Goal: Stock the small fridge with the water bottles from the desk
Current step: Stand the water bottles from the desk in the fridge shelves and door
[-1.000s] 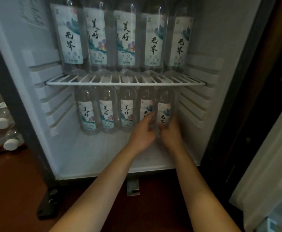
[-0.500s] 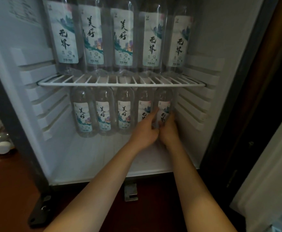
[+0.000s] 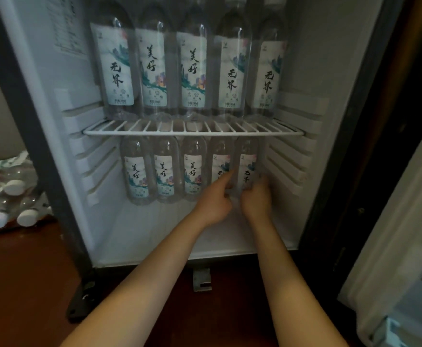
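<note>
The small fridge (image 3: pixel 62 71) is seen with its door swung open, and most of its back row is already filled. The wire shelf (image 3: pixel 192 132) is loaded with five upright bottles (image 3: pixel 192 71) set side by side across its full width, labels turned to the front. Below it, on the fridge floor (image 3: pixel 155 229), a second row of five bottles (image 3: pixel 165 176) is lined up against the back wall, so that ten bottles in all can be counted inside. The front part of the fridge floor is left bare, and room for a further row appears to be available there.

To the left of the fridge, outside it, several more bottles (image 3: pixel 12 204) are seen lying on their sides, white caps toward the camera; whether the surface under them is the counter cannot be told. By that showing, the task is judged well advanced but not finished.

The rightmost bottle (image 3: pixel 247 169) of the lower row is touched by both hands. The left hand (image 3: pixel 215 201) is held with its grip loose, the forefinger stretched out between this bottle and its neighbour. The grip of the right hand (image 3: pixel 256 199) is spread and laid against the bottle's lower part; whether it is closed around the bottle cannot be told. A last alignment of this bottle seems to be in hand.
</note>
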Motion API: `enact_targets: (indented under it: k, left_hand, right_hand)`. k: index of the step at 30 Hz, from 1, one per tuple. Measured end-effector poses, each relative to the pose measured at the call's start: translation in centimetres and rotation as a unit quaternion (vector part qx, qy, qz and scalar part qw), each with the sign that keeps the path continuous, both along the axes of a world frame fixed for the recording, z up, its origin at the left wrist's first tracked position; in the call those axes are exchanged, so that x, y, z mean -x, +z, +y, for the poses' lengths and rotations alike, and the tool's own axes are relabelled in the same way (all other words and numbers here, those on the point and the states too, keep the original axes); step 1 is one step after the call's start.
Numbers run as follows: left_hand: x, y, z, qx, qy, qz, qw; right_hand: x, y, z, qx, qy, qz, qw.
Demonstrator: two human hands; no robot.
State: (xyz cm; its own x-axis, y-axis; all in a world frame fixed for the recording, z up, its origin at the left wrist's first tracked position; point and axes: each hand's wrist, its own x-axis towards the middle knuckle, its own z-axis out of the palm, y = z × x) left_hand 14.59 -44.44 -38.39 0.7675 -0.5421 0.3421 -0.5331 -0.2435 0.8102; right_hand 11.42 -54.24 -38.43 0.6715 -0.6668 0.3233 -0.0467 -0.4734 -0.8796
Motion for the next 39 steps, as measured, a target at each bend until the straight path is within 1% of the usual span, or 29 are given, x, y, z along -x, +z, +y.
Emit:
enact_targets:
  k: [3,5,7,11,16,19,23,26,29,31,35,38,39]
  left_hand:
    - [1.3,0.0,2.1,0.010,0.015,0.002,1.000]
    - [2.3,-0.1,3.9,0.011,0.043,-0.003,0.999]
    - [3.3,-0.3,6.1,0.010,0.065,-0.008,0.998]
    - [5.7,-0.7,11.7,0.004,0.096,-0.011,0.995]
    - [8.6,-1.2,19.8,0.021,0.133,0.019,0.991]
    - [9.5,-1.9,24.6,0.036,0.189,0.035,0.981]
    - [9.3,-3.3,29.9,0.029,0.276,0.044,0.960]
    - [7.9,-4.5,32.3,0.035,0.333,0.054,0.941]
    - [5.7,-5.3,32.9,0.055,0.362,0.067,0.928]
    - [3.9,-5.2,32.5,0.077,0.351,0.079,0.930]
    - [0.0,-4.6,31.2,0.138,0.330,0.145,0.922]
    - [-1.9,-4.8,31.0,0.136,0.305,0.169,0.927]
    - [-2.3,-4.9,31.1,0.122,0.295,0.166,0.933]
  right_hand:
    - [1.4,0.4,1.4,-0.021,-0.008,0.005,1.000]
    - [2.5,0.4,2.7,-0.014,0.006,0.004,1.000]
    - [3.5,0.3,4.3,0.003,0.044,0.010,0.999]
    - [5.1,-0.2,8.7,-0.002,0.158,0.017,0.987]
    - [6.3,-1.1,14.8,0.012,0.286,0.040,0.957]
    - [6.5,-1.6,18.5,0.023,0.346,0.070,0.935]
    - [6.4,-2.6,23.1,0.033,0.414,0.095,0.905]
    - [5.8,-3.2,25.9,0.085,0.441,0.099,0.888]
    - [4.8,-3.2,28.4,0.126,0.436,0.081,0.887]
    - [3.7,-3.1,29.9,0.128,0.408,0.075,0.901]
    - [1.3,-2.7,32.4,0.079,0.302,0.081,0.946]
    - [-0.2,-2.8,33.6,0.038,0.240,0.081,0.967]
    - [-0.6,-2.9,34.0,0.037,0.218,0.086,0.971]
